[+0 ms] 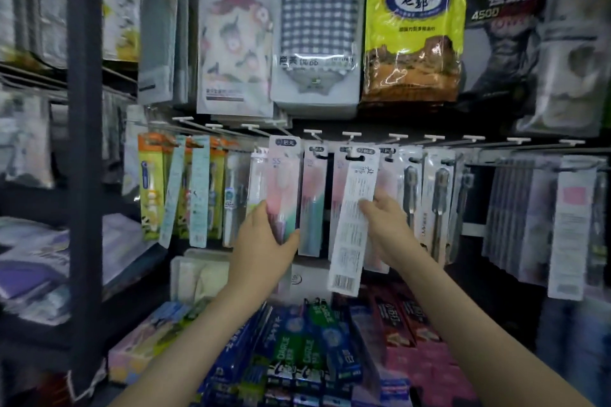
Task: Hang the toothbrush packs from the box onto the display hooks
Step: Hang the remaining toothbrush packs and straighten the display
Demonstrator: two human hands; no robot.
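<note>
My left hand (264,238) grips a pink and green toothbrush pack (283,182) by its lower part and holds it upright in front of the hooks. My right hand (385,221) pinches a white pack (353,221) turned back side out, barcode at the bottom. The slot at its top sits at a display hook (355,157). More toothbrush packs (312,205) hang on the row of hooks behind. The box is out of view.
Orange and blue packs (185,188) hang to the left, dark brush packs (436,201) and white packs (568,228) to the right. Larger bags hang above. Toothpaste boxes (297,350) lie on the shelf below. A dark shelf post (84,142) stands at the left.
</note>
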